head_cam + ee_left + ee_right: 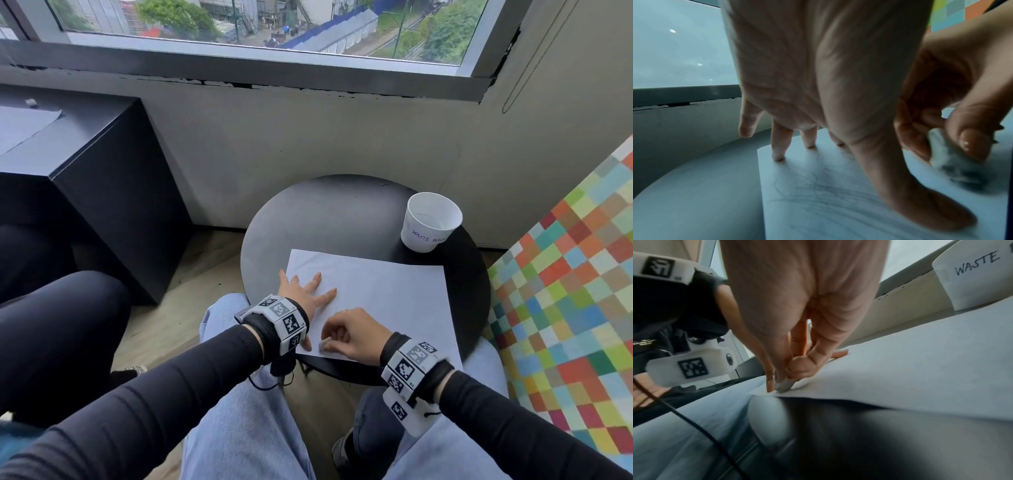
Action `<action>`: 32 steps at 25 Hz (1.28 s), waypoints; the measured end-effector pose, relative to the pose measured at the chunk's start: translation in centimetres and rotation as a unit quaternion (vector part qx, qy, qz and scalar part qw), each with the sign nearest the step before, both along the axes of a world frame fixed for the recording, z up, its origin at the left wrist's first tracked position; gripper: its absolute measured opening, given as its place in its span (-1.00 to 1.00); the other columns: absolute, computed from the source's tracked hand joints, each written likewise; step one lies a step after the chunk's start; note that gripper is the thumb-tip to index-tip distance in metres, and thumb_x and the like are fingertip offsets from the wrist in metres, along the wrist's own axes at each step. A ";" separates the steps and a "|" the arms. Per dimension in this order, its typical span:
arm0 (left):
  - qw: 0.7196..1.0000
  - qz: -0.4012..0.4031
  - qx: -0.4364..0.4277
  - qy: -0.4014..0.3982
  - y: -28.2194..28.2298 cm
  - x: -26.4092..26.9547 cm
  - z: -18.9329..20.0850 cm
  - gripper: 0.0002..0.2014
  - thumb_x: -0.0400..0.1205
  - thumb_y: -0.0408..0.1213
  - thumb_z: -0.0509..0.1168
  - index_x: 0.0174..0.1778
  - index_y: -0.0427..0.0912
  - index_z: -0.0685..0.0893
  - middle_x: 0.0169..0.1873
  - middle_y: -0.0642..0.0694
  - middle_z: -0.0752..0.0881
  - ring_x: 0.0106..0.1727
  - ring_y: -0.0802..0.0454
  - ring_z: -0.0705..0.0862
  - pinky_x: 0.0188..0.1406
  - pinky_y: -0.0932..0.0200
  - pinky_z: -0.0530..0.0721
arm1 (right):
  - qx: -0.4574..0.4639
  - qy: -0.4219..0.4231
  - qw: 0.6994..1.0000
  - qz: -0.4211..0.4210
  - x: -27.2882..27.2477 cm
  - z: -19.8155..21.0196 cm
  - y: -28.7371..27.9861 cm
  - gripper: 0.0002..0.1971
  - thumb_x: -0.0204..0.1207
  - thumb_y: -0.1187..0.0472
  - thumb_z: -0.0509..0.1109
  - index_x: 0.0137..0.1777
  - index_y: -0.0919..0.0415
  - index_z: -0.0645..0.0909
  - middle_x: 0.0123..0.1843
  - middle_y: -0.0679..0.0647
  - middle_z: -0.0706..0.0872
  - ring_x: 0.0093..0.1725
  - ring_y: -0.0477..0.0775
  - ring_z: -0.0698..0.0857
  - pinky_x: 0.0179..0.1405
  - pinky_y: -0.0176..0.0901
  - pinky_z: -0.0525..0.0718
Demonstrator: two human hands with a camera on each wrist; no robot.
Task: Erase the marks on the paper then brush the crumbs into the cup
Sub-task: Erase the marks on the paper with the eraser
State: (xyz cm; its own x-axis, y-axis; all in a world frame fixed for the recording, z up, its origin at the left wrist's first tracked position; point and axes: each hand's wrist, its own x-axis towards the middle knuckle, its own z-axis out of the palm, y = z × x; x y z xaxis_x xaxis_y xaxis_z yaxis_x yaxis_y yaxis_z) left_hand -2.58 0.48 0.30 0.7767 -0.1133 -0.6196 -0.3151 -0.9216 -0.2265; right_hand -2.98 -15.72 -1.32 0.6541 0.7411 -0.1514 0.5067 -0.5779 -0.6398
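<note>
Left hand (297,295): fingers spread, pressing flat on paper (394,298), near-left corner. Right hand (352,334): pinching eraser (324,343), rubbing pencil marks (818,183). Cup (431,221): standing far right on table (329,212).

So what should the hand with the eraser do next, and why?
Probably rub the eraser leftward across the pencil scribbles by the left thumb. The right hand pinches the eraser at the paper's near edge, the scribbles are not yet erased, and the left hand presses the sheet flat with spread fingers. The cup comes later.
</note>
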 end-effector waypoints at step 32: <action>0.999 -0.022 -0.031 -0.014 1.4 0.2 -0.2 0.36 0.30 0.29 0.56 0.74 0.00 -0.30 0.74 -0.02 -0.27 0.71 -0.37 0.01 0.58 -0.55 -0.04 | 0.009 0.003 1.000 0.005 1.5 -0.3 1.6 -0.89 0.44 0.18 0.55 -0.14 0.21 0.72 -0.38 -0.09 0.62 -0.37 -0.15 0.57 -0.26 -0.46 0.53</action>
